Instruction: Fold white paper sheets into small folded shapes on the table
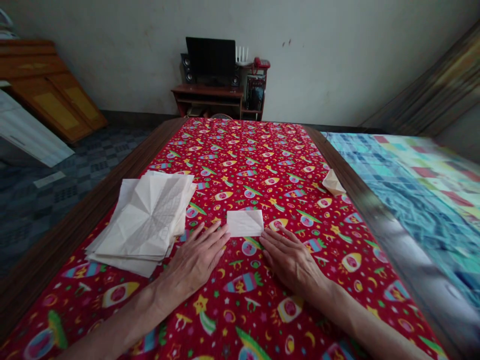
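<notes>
A small folded white paper (245, 223) lies flat on the red patterned cloth (240, 312), between my two hands. My left hand (202, 252) rests palm down with fingers stretched out, its fingertips at the paper's left edge. On the other side, my right hand (288, 255) also lies flat, fingertips by the paper's lower right corner. Neither hand grips anything. Left of my left hand sits a stack of creased paper sheets (150, 215), the top one marked with fold lines and a drawn grid.
A folded paper piece (333, 183) stands near the cloth's right edge. Beyond the table are a monitor (211, 57) on a desk (208, 91), a wooden cabinet (56, 90) at left, and a bed with a patchwork cover (408, 180) at right.
</notes>
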Available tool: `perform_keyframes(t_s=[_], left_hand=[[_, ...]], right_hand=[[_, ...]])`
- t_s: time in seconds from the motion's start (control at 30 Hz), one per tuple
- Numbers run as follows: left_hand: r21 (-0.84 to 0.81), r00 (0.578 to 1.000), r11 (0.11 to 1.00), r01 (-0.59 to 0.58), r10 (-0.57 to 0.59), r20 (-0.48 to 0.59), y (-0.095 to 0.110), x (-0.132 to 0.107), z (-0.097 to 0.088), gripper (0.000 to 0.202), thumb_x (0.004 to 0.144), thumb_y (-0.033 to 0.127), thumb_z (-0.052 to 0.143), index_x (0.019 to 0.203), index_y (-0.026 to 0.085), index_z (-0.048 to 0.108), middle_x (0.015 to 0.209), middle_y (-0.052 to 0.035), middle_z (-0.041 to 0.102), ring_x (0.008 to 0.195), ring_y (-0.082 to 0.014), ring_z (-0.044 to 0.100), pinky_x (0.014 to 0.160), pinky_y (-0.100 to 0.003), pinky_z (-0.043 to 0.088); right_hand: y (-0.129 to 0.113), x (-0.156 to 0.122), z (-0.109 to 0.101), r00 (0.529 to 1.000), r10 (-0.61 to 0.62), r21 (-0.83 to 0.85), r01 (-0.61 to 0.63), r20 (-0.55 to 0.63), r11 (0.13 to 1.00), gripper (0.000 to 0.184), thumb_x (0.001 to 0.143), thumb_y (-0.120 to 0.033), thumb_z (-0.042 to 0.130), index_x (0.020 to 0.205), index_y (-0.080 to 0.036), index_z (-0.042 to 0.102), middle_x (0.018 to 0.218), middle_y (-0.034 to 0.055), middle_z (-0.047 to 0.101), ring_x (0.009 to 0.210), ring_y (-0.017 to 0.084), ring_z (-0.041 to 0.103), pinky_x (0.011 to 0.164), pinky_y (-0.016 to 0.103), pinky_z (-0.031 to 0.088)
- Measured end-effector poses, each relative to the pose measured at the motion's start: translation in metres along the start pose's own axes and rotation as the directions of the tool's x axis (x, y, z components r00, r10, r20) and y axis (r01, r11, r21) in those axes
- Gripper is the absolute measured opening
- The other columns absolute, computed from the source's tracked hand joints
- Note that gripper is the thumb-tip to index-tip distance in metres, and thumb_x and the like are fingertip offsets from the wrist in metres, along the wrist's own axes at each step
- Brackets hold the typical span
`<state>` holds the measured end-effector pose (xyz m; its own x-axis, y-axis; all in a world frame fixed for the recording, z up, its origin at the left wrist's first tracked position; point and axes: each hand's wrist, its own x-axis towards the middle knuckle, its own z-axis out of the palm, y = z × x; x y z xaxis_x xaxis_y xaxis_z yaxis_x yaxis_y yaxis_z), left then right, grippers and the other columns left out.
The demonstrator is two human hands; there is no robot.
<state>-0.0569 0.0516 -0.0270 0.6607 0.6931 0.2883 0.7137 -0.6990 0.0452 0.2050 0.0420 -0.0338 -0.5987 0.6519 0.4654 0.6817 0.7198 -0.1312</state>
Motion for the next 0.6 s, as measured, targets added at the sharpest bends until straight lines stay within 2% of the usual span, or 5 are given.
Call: perform_keyframes(t_s=[0.1, 0.2, 0.33, 0.5, 0.6], left_hand=[[-0.073, 0.996, 0.997, 0.025, -0.032, -0.089, 0.002, 0.015, 0.003, 0.026, 0.095, 0.016, 0.038, 0.107, 0.011, 0.060, 0.117, -0.0107, 0.062, 0.115, -0.0223, 0.053, 0.102, -0.040, 0.043], [-0.110, 0.995, 0.991, 0.072, -0.080, -0.065, 0.002, 0.030, 0.009, 0.021, 0.094, 0.016, 0.039, 0.092, 0.013, 0.059, 0.098, -0.0091, 0.062, 0.096, -0.0218, 0.057, 0.089, -0.039, 0.050], [-0.102, 0.994, 0.991, 0.087, -0.093, -0.061, 0.000, 0.036, 0.016, 0.017, 0.093, 0.015, 0.039, 0.087, 0.014, 0.055, 0.093, -0.0074, 0.057, 0.090, -0.0223, 0.054, 0.083, -0.040, 0.051], [-0.147, 0.990, 0.984, 0.102, -0.114, -0.081, 0.000, 0.033, 0.019, 0.014, 0.093, 0.014, 0.039, 0.090, 0.014, 0.053, 0.095, -0.0081, 0.055, 0.093, -0.0217, 0.053, 0.086, -0.040, 0.050], [-0.187, 0.987, 0.977, 0.101, -0.122, -0.106, 0.000, 0.033, 0.019, 0.013, 0.093, 0.014, 0.040, 0.089, 0.015, 0.052, 0.097, -0.0080, 0.054, 0.093, -0.0208, 0.053, 0.087, -0.040, 0.050]], right_hand=[[0.008, 0.009, 0.001, 0.998, 0.061, 0.115, -0.063, 0.019, 0.991, 0.023, 0.095, -0.016, 0.040, 0.102, -0.017, 0.062, 0.098, 0.0084, 0.070, 0.093, 0.018, 0.064, 0.081, 0.031, 0.052], [0.017, 0.018, 0.004, 0.969, 0.242, 0.160, -0.246, 0.050, 0.956, 0.016, 0.095, -0.023, 0.045, 0.094, -0.018, 0.060, 0.082, 0.0051, 0.064, 0.073, 0.016, 0.060, 0.064, 0.027, 0.048], [0.022, 0.025, 0.011, 0.905, 0.421, 0.107, -0.425, 0.061, 0.899, 0.018, 0.089, -0.036, 0.056, 0.095, -0.019, 0.055, 0.084, 0.0041, 0.061, 0.075, 0.017, 0.057, 0.064, 0.027, 0.042], [0.019, 0.029, 0.013, 0.861, 0.494, 0.113, -0.507, 0.124, 0.855, 0.020, 0.084, -0.038, 0.063, 0.083, -0.020, 0.055, 0.075, -0.0009, 0.058, 0.067, 0.015, 0.055, 0.060, 0.025, 0.037], [0.018, 0.028, 0.011, 0.859, 0.480, 0.161, -0.506, 0.178, 0.847, 0.021, 0.083, -0.034, 0.063, 0.072, -0.019, 0.054, 0.069, -0.0021, 0.056, 0.061, 0.012, 0.051, 0.056, 0.024, 0.033]])
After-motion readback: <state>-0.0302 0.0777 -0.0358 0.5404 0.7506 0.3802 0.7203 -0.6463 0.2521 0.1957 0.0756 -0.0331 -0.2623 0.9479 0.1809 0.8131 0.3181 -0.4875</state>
